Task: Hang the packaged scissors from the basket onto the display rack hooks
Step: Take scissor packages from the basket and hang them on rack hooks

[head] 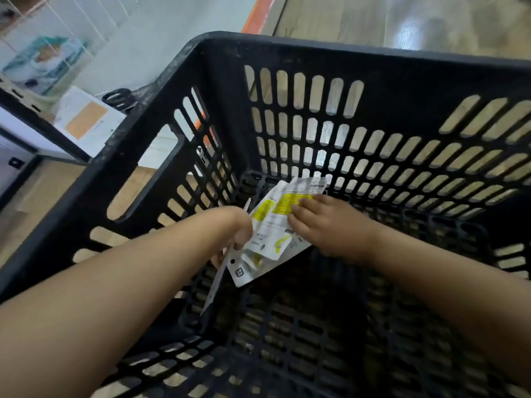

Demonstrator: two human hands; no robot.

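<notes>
Left hand (240, 235) pinches the packs (275, 222) at their near edge. Right hand (321, 225) lies flat-fingered on top (nearer their middle); they run away from the grip toward the basket (359, 67) corner.

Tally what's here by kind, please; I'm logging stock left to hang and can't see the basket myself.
Black basket: 1
Packaged scissors: at least 3 overlapping white-and-yellow packs; the exact number cannot be told
Hands: 2, the left hand with its grip on the packs, the right hand with fingers on top of them
Total: at least 6
</notes>
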